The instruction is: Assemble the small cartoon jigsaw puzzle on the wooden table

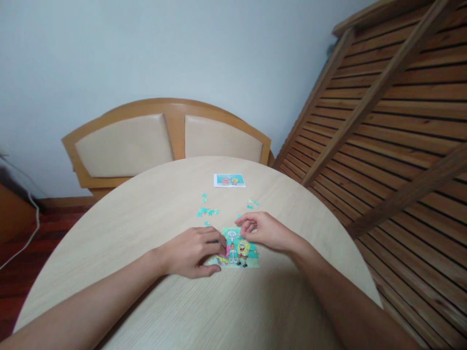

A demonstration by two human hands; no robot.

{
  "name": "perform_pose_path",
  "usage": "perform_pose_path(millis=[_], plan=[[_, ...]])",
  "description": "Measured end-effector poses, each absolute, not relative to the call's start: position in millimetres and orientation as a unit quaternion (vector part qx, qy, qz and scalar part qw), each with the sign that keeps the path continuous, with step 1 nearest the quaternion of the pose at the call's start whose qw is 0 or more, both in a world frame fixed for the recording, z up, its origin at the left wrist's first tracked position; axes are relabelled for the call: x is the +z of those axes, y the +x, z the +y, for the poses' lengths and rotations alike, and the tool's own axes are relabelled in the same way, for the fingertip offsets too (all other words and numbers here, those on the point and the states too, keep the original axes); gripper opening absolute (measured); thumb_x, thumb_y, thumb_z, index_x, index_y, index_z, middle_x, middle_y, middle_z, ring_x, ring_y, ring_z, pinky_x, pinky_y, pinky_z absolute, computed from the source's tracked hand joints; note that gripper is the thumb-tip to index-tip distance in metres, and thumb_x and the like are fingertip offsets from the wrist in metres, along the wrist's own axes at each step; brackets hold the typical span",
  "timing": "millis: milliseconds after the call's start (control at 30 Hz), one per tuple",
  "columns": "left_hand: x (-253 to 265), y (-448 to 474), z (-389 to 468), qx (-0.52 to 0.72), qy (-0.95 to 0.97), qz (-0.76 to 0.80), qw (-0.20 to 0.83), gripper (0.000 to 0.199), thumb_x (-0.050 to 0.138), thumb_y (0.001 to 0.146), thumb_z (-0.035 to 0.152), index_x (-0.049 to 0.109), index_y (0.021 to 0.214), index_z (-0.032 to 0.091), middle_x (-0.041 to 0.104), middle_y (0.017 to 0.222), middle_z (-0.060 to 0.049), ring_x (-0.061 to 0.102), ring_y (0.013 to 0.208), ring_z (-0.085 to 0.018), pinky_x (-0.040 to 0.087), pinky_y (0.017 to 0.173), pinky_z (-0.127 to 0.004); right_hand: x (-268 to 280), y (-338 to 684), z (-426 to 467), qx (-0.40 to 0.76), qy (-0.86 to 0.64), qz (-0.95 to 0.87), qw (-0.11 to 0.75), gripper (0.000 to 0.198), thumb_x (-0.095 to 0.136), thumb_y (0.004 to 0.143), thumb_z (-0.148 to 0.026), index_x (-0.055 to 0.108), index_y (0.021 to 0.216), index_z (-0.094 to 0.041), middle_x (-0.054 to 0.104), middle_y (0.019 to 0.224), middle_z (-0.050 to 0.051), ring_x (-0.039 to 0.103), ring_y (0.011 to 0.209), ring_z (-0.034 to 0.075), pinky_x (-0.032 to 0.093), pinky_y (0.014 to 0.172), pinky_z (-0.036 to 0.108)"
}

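Note:
A partly assembled jigsaw puzzle (233,260) with cartoon figures lies flat on the table in front of me. My left hand (199,250) rests over its left side, with thumb and fingers apart, covering part of the picture. Over the puzzle's upper right corner is my right hand (260,231), its fingers curled in toward the thumb. Whatever may be between those fingertips is too small to make out. Loose teal puzzle pieces (207,212) lie just beyond the puzzle, and a few more pieces (251,203) lie past my right hand.
A picture card (230,180) showing similar cartoon figures lies farther back on the round wooden table (160,199). Behind the table stands a padded headboard (124,146) against the wall. A slatted wooden frame (365,126) leans at the right. A white cable (36,218) hangs at the left.

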State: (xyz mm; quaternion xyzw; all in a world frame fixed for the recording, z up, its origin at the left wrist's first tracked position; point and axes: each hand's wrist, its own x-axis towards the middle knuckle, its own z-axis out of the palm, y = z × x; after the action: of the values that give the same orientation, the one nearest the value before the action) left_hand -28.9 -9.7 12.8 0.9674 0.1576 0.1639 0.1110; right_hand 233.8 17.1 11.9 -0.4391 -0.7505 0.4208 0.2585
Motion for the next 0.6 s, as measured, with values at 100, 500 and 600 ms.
perform_pose_path(millis=[100, 500, 600], plan=[[13.0, -29.0, -9.6, 0.154, 0.969, 0.162, 0.11, 0.027, 0.06, 0.092, 0.036, 0.063, 0.114, 0.021, 0.067, 0.111, -0.009, 0.063, 0.104, -0.025, 0.052, 0.095, -0.041, 10.7, 234.1, 18.1, 0.418, -0.44, -0.752, 0.256, 0.037, 0.064, 0.071, -0.013, 0.072, 0.106, -0.01, 0.069, 0.079, 0.003, 0.062, 0.068, 0.013, 0.048, 0.064, 0.023], [8.7, -30.4, -7.7, 0.158, 0.969, 0.159, 0.109, 0.028, 0.061, 0.091, 0.036, 0.062, 0.115, 0.022, 0.067, 0.112, -0.009, 0.062, 0.106, -0.024, 0.052, 0.096, -0.04, 7.3, 236.4, 19.9, 0.393, -0.445, -0.764, 0.253, 0.042, 0.062, 0.073, -0.013, 0.069, 0.114, -0.012, 0.072, 0.08, 0.003, 0.064, 0.07, 0.014, 0.047, 0.064, 0.024], [9.7, -29.9, -8.2, 0.162, 0.968, 0.156, 0.111, 0.027, 0.061, 0.091, 0.036, 0.062, 0.115, 0.022, 0.067, 0.111, -0.009, 0.063, 0.105, -0.024, 0.052, 0.095, -0.04, 5.3, 237.4, 20.9, 0.399, -0.444, -0.762, 0.25, 0.042, 0.063, 0.074, -0.014, 0.068, 0.116, -0.013, 0.072, 0.08, 0.003, 0.063, 0.07, 0.014, 0.047, 0.065, 0.025]])
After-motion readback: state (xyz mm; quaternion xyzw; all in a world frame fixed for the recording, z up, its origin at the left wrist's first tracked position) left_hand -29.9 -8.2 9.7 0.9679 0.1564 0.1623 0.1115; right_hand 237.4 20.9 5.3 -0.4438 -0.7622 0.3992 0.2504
